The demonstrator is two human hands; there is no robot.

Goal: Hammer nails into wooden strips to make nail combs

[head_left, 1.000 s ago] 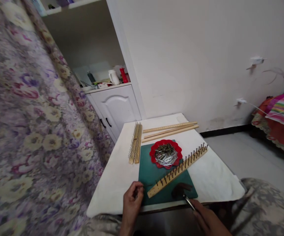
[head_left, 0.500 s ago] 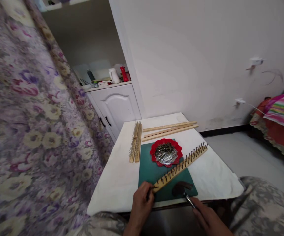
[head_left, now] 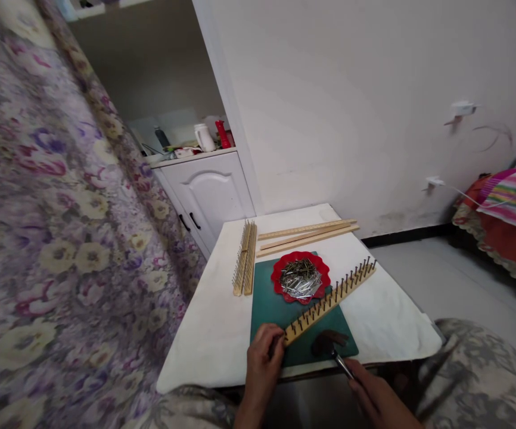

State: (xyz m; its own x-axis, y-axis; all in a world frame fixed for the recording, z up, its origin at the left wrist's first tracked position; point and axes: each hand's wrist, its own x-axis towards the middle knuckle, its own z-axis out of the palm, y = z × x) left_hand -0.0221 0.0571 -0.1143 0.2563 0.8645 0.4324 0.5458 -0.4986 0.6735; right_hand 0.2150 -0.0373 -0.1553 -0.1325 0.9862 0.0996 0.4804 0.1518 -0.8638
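Observation:
My left hand (head_left: 264, 353) is closed at the near end of a wooden strip (head_left: 316, 317), fingertips pinched on a nail (head_left: 285, 335) over the wood. Dark nails stand upright in rows along this strip, which lies slantwise across a green mat (head_left: 264, 298). In my right hand (head_left: 369, 384) is a hammer (head_left: 341, 360), gripped by its handle. Its dark head rests low over the mat's front right part, apart from the strip. Behind the strip, a red scalloped dish (head_left: 276, 279) holds many loose nails (head_left: 301, 277), some dark and some silvery.
Two nail-studded strips (head_left: 245, 259) lie side by side at the table's left. Several bare wooden strips (head_left: 307, 235) lie along the back of the white-covered table (head_left: 208, 339). A floral curtain (head_left: 79, 238) hangs at left; a white cabinet (head_left: 215, 190) and wall stand behind.
My left hand has moved slightly up and right onto the strip's end. The nail that lay sideways in its fingers now sits at the wood. The hammer has barely moved.

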